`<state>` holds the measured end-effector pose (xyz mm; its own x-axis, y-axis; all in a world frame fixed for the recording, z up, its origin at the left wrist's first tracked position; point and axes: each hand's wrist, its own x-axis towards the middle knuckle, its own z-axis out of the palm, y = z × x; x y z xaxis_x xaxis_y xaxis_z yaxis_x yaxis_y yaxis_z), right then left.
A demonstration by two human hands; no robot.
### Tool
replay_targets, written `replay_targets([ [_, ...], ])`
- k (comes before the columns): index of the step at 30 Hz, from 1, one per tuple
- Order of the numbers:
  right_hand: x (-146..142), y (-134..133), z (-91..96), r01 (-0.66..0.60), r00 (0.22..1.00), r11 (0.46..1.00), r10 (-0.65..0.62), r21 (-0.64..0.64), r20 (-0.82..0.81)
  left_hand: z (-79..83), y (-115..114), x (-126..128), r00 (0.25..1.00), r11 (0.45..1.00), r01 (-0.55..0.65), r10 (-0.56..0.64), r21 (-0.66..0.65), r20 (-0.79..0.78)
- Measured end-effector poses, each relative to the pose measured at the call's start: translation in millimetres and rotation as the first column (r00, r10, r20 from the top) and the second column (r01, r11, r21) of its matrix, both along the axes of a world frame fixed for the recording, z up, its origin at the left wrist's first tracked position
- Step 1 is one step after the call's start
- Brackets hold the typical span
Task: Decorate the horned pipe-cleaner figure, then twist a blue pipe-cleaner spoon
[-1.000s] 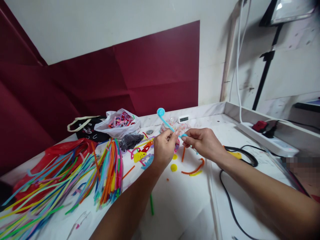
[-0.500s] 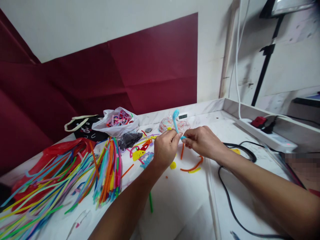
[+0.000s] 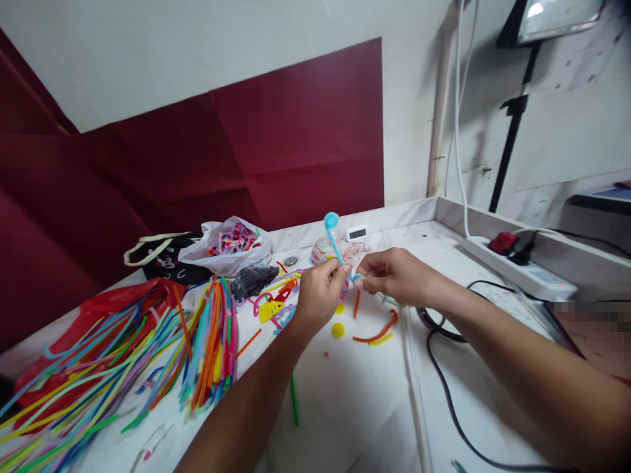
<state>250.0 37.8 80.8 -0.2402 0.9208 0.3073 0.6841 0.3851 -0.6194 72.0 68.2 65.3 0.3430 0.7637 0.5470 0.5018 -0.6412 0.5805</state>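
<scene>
A light-blue pipe cleaner (image 3: 334, 243), coiled into a small spiral at its upper end, rises from between my two hands above the table. My left hand (image 3: 323, 292) is closed, pinching its stem between thumb and fingers. Just to the right, my right hand (image 3: 387, 276) pinches the lower end, with the fingertips of both hands nearly touching. Below them on the white tabletop lie a curved orange pipe cleaner (image 3: 377, 332), a yellow coiled disc (image 3: 338, 330) and a short yellow piece (image 3: 380, 339). A green pipe cleaner (image 3: 294, 401) is partly hidden by my left forearm.
Left of my arms lie a bundle of pipe cleaners (image 3: 211, 348) and loose ones over a red plastic bag (image 3: 123, 299). Behind stand a white bag of coloured pieces (image 3: 227, 259) and a small digital clock (image 3: 357, 234). A power strip (image 3: 522, 269) and black cable (image 3: 453, 420) are on the right.
The pipe cleaner's coiled end has tilted left and turned, so its spiral now faces me. Both hands keep their pinch. The camera view has shifted slightly.
</scene>
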Motion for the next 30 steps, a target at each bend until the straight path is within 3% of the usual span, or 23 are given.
replay_targets([
  [3,12.2,2.7,6.0,-0.048,0.951,0.999,0.052,0.020,-0.304,6.5,0.8,-6.4,0.990,0.954,0.142,-0.135,-0.262,0.048],
  [6,24.4,3.4,14.5,0.053,0.900,0.992,0.001,0.111,-0.437,12.3,-2.0,-10.5,0.953,0.864,0.270,-0.303,-0.424,-0.012],
  [12,38.3,0.0,23.8,-0.001,0.959,0.962,0.078,0.271,-0.272,21.9,-8.2,-12.8,0.863,0.813,0.287,-0.449,-0.507,-0.231],
  [17,39.6,0.2,21.1,-0.061,0.990,0.978,0.084,0.201,-0.110,23.5,-9.7,-11.9,0.828,0.828,0.282,-0.465,-0.485,-0.314],
  [21,40.3,5.0,17.4,-0.058,0.976,0.992,0.080,0.113,-0.201,22.0,-9.5,-10.2,0.861,0.812,0.290,-0.453,-0.507,-0.232],
  [26,37.4,6.0,17.3,-0.068,0.938,0.995,0.086,0.067,-0.337,19.0,-7.7,-6.2,0.907,0.767,0.375,-0.420,-0.521,0.033],
  [30,31.2,3.2,16.1,-0.089,0.932,0.995,0.101,0.050,-0.347,15.2,-5.9,-3.4,0.923,0.787,0.384,-0.350,-0.482,0.163],
])
